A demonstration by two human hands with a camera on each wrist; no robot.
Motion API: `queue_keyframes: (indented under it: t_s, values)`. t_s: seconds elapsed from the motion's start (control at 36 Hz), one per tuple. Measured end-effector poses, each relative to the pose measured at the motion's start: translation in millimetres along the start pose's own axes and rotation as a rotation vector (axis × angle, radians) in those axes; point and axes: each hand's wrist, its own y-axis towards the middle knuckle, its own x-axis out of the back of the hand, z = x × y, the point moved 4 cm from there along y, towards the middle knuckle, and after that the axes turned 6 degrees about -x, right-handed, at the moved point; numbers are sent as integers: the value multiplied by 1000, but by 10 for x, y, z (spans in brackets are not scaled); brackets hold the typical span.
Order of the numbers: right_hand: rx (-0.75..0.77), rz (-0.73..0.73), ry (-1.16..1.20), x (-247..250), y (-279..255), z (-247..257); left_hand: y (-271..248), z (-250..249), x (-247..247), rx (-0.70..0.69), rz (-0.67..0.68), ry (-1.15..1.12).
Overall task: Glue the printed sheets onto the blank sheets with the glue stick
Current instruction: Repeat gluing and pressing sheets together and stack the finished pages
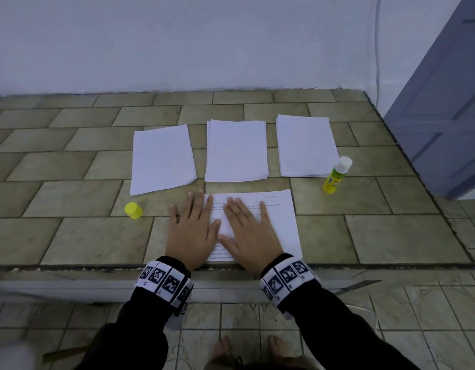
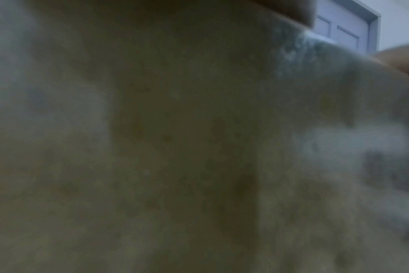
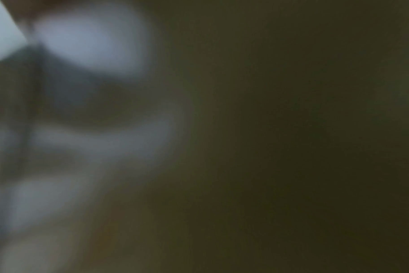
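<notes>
At the near edge of the tiled ledge (image 1: 391, 231), a printed sheet (image 1: 279, 217) lies under both palms. The left hand (image 1: 192, 231) rests flat with fingers spread, half on the sheet's left edge, half on tile; the right hand (image 1: 248, 233) lies flat on the sheet, fingers straight and apart. The uncapped glue stick (image 1: 337, 175) stands well right of the fingers, its yellow cap (image 1: 133, 210) left of them. Both wrist views are blurred.

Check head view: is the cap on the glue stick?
No. The yellow cap lies left of the hands, far from the glue stick, whose white glue tip is exposed.
</notes>
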Motion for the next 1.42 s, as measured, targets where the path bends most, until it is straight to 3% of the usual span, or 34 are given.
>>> queue_keyframes:
  t_s: [0.08,0.28,0.42,0.5,0.64,0.81,1.0,1.17,1.31,1.42]
  values:
    - [-44,-35,-9,29,-33,-191,-9,6,5,6,-9,4]
    - [-308,-48,-49,186,-274,-937,-16,1,5,11,3,-4]
    - [-376,-59,-67,272,-230,-867,-10,-13,10,24,21,-12]
    - [-282,-110,-43,267,-152,-576,-6,-27,10,26,27,-9]
    - [-31,-20,23,82,-29,-41,-20,-12,19,22,20,4]
    - [-99,-40,-7,51,-49,-273,0,0,8,28,16,1]
    - [-294,-34,-28,209,-214,-833,-11,4,1,37,37,-16]
    - [-334,87,112,425,-199,-913,-15,-5,7,41,52,-29]
    - [-263,76,365,786,-272,-923,-11,-7,10,50,87,-20]
    - [-207,98,307,939,-177,-882,-8,0,4,47,93,-13]
